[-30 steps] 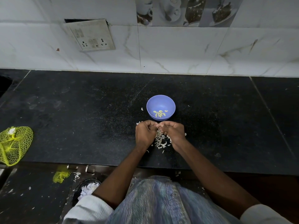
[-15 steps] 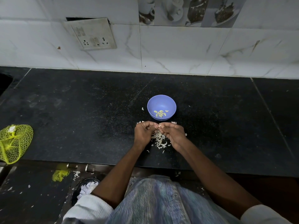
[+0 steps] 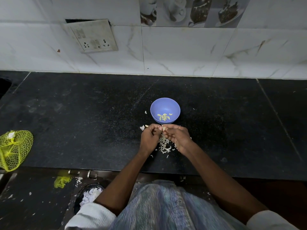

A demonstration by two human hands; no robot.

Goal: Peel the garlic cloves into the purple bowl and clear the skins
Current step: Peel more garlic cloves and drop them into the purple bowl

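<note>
The purple bowl stands on the black counter and holds several peeled garlic cloves. Just in front of it my left hand and my right hand meet fingertip to fingertip. Between them they pinch a small pale garlic clove with skin on it. Under and between my hands lies a heap of white garlic skins. A few loose skin bits sit left of my left hand.
A yellow net bag lies at the counter's left front edge. Below the counter, a dark bin holds white skins, with a yellow net scrap nearby. A tiled wall with a socket plate closes the back.
Both hands stay together in front of the bowl, working the clove; the fingertips have shifted slightly and a bit more pale clove shows between them.
</note>
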